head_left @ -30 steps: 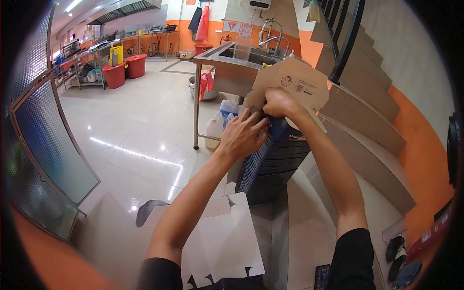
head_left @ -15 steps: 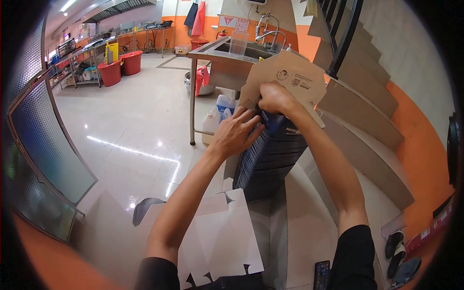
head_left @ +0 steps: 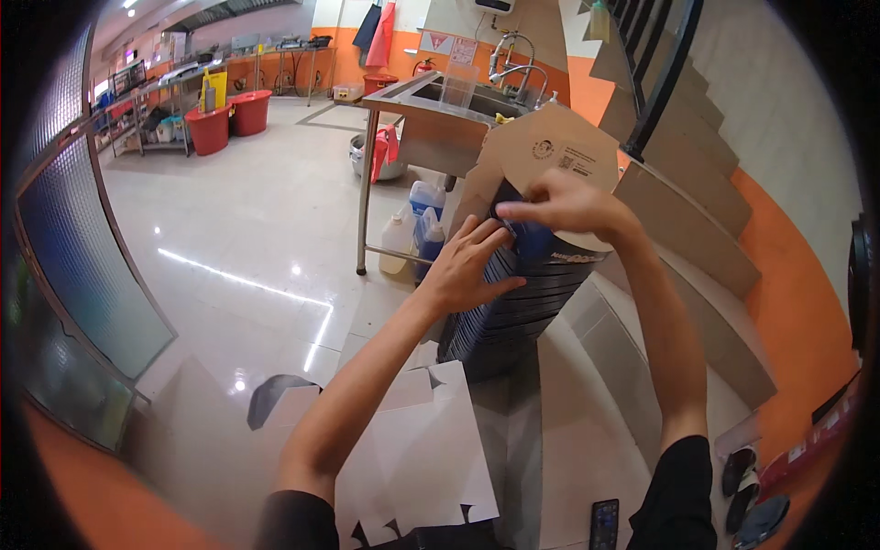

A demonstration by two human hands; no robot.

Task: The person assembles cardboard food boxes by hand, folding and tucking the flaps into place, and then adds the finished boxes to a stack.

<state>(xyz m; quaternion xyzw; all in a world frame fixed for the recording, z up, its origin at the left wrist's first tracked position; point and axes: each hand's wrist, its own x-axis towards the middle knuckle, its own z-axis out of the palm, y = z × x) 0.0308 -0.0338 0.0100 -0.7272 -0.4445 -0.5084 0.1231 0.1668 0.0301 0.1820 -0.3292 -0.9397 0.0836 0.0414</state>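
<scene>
A half-folded cardboard box (head_left: 570, 137), dark blue outside and brown inside, rests on top of a tall stack of dark blue box pieces (head_left: 495, 321). Its brown flap stands raised, with a printed round mark on it. My left hand (head_left: 467, 266) lies against the box's left edge, fingers stretched out and thumb apart along the side. Over the box's near inner corner is my right hand (head_left: 573, 206), its fingers curled and its thumb pointing left. Whatever those curled fingers hold, if anything, is hidden. A flat pale cardboard blank (head_left: 422, 458) lies close to me, below my left forearm.
Behind the stack stands a steel sink table (head_left: 403, 137), with plastic jugs (head_left: 399, 240) beneath it. Stairs (head_left: 697, 275) with a black railing rise on the right. A phone (head_left: 604, 522) lies on the floor near my right sleeve. Framed glass panels (head_left: 82, 266) stand at left.
My right hand has shifted right and down from the raised flap, and its thumb now shows. My left hand has moved slightly right and down, its thumb spread along the box's side.
</scene>
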